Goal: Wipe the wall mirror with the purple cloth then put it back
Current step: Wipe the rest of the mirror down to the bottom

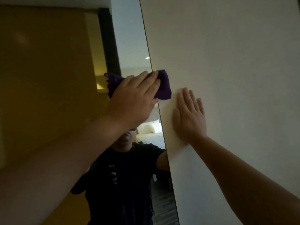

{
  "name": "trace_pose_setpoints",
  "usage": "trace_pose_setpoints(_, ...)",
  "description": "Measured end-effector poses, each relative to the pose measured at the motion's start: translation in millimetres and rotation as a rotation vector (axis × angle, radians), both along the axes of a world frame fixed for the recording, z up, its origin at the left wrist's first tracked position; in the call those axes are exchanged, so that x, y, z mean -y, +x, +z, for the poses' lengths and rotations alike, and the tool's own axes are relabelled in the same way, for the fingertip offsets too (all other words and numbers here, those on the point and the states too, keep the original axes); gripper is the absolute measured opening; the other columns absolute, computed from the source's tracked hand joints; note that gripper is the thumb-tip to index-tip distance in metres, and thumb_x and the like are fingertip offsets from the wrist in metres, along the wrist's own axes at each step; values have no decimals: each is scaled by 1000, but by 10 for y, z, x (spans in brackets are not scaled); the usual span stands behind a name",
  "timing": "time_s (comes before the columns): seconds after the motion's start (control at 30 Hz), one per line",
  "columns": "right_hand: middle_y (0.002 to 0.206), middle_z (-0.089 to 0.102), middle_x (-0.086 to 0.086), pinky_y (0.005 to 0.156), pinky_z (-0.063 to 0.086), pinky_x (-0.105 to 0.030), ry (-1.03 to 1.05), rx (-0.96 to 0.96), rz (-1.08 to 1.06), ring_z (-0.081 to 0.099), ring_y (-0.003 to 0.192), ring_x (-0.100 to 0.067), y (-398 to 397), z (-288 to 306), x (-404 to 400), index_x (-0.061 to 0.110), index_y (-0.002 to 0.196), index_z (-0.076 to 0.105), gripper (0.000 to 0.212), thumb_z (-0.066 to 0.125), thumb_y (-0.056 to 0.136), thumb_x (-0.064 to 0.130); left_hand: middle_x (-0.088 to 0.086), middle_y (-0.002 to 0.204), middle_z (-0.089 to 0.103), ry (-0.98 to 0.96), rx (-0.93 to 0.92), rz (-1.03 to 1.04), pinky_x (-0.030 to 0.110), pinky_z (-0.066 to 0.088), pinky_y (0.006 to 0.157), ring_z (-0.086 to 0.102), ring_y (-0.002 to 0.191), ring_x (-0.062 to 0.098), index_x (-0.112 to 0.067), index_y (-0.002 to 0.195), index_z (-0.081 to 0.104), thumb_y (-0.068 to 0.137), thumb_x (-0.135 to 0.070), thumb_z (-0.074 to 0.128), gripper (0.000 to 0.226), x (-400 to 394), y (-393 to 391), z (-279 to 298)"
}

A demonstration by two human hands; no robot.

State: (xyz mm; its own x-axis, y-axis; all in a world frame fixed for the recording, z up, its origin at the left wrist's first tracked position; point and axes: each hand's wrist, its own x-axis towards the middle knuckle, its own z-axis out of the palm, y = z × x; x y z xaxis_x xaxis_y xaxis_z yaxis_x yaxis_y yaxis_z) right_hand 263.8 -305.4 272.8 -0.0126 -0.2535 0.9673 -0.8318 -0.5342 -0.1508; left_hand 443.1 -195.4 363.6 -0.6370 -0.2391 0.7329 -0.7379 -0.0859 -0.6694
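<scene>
The wall mirror (pixel 133 46) runs as a tall strip down the middle of the view, and its right edge meets a white wall. My left hand (pixel 134 98) presses the purple cloth (pixel 164 86) flat against the mirror at that right edge, at about head height. The cloth sticks out past my fingers on both sides, and its right part overlaps the wall. My right hand (pixel 189 114) lies flat and open on the white wall just right of the mirror's edge, a little below the cloth. The mirror shows a person in a dark shirt.
The white wall (pixel 235 62) fills the right half of the view. A yellow-brown panel (pixel 45 70) and a dark vertical frame (pixel 108 46) stand left of the mirror. The mirror's reflection shows a bed with white pillows (pixel 150 127).
</scene>
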Motion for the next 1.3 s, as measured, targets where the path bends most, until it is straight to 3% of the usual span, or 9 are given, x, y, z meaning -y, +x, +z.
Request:
trace_pose_setpoints(0.1, 165, 13, -7, 124, 1, -40, -19, -6, 11, 1, 151, -16, -10, 5, -24, 10, 156, 20, 62, 22, 103, 43, 12, 153, 42, 35, 42, 1, 47, 30, 112, 39, 141, 32, -9, 147, 42, 103, -38, 42, 53, -26, 2, -564)
trace_pose_setpoints(0.23, 164, 18, -10, 124, 4, -42, -38, 0, 16, 9, 153, -23, -14, -13, -16, 9, 155, 26, 64, 15, 101, 42, 12, 155, 39, 102, 83, -27, 49, 33, 114, 39, 142, 33, -9, 149, 40, 104, -34, 41, 51, -44, 54, -1244)
trace_pose_setpoints(0.4, 166, 13, -8, 124, 0, -39, -1, 12, 2, 6, 153, -23, -9, -13, -21, 12, 157, 19, 59, 21, 103, 37, 13, 157, 35, 178, 85, -10, 50, 29, 116, 37, 143, 34, -9, 151, 35, 104, -28, 38, 51, -83, 117, -1745)
trace_pose_setpoints(0.57, 167, -2, -6, 123, -5, -38, 131, -30, -23, -5, 153, -21, -23, 14, -132, 15, 159, 2, 59, 18, 106, 37, 12, 157, 35, 249, 38, 16, 48, 31, 115, 36, 142, 33, -11, 151, 35, 104, -19, 23, 49, -232, 238, -1924)
trace_pose_setpoints(0.73, 167, 3, -8, 124, 5, -46, 210, -62, -3, 2, 153, -25, -70, 85, -363, 14, 159, 8, 61, 18, 106, 43, 7, 151, 46, 238, -9, -30, 43, 41, 102, 50, 130, 29, -14, 145, 47, 102, -15, 37, 44, -517, 584, -2030)
trace_pose_setpoints(0.87, 165, 13, -13, 123, 9, -46, 205, 44, 106, 10, 153, -26, 155, 3, -695, 9, 157, 16, 66, 18, 104, 48, 8, 147, 51, 211, -97, -74, 43, 48, 92, 58, 121, 30, -12, 141, 54, 105, -11, 20, 49, -835, 967, -1999)
trace_pose_setpoints(1.03, 166, 10, -11, 124, 4, -44, 109, 6, 199, 2, 153, -21, 766, -435, -1067, 11, 157, 17, 61, 24, 104, 41, 10, 143, 54, 146, -217, -138, 43, 48, 89, 58, 121, 30, -9, 135, 59, 97, -3, 57, 39, -1250, 1550, -2153)
trace_pose_setpoints(1.2, 167, 0, -2, 124, -6, -39, 69, -195, 180, -8, 153, -15, 1340, -828, -1175, 18, 158, 6, 63, 23, 105, 46, 10, 141, 56, 127, -249, -157, 47, 49, 91, 59, 120, 30, -7, 132, 60, 97, -2, 58, 36, -1645, 2063, -2306)
trace_pose_setpoints(1.3, 166, -3, 0, 123, -8, -39, 85, -166, 167, -10, 153, -14, 1512, -849, -1246, 18, 158, 4, 63, 19, 104, 46, 12, 140, 57, 76, -272, -144, 46, 48, 94, 58, 120, 31, -5, 131, 61, 96, -1, 59, 35, -1825, 2311, -2286)
